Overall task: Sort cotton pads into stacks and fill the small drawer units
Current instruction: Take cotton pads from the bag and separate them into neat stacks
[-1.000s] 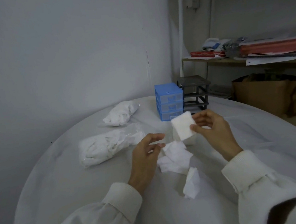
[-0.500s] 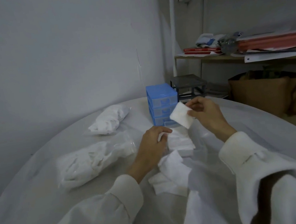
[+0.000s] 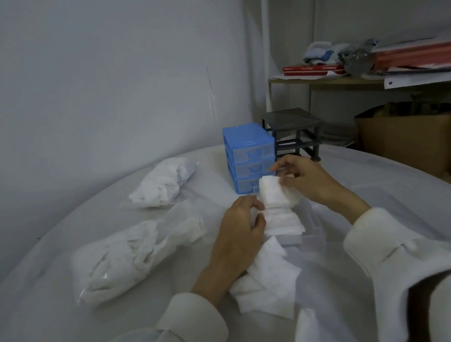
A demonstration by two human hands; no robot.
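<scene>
Cotton pads [image 3: 274, 193] sit pinched in the right hand [image 3: 306, 180], directly above the stack [image 3: 281, 221], just before the blue drawers [image 3: 251, 158]. The left hand [image 3: 241, 232] steadies the stack's near side, fingers curled against it.

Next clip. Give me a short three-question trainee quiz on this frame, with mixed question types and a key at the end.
1. True or false: the blue drawer unit stands on the table beyond both hands.
2. Which of the hands holds a cotton pad over the stack of pads? A) left hand B) right hand
3. Fill in: the number of clear bags of pads lying left of the hands is ____.

Key: 1 true; 2 B; 3 two.
</scene>
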